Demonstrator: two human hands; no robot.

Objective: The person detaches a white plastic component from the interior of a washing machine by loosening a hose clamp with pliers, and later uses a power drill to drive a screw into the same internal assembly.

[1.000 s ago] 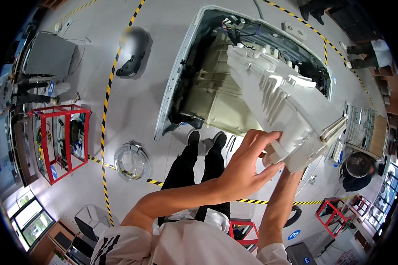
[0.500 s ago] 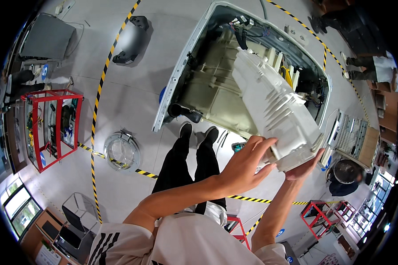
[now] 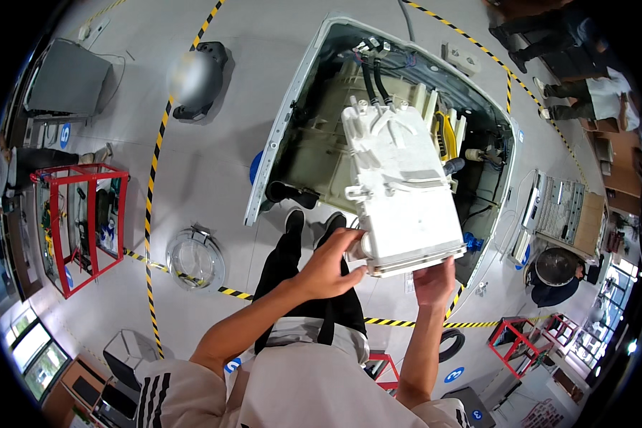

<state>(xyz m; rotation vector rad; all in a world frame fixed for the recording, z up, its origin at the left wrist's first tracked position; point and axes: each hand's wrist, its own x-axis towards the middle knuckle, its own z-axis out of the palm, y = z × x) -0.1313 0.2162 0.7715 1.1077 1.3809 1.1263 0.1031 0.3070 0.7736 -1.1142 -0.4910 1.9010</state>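
Your left hand (image 3: 329,264) and right hand (image 3: 435,283) grasp the lower end of a white plastic housing (image 3: 412,217) just right of the frame's centre; a hard pull could strain the black hoses (image 3: 381,80) that seem joined to its upper end.

We see a long white plastic housing (image 3: 414,214), its broad moulded face turned up toward us, far end over the open cabinet (image 3: 269,167), beside two black hoses (image 3: 369,82).
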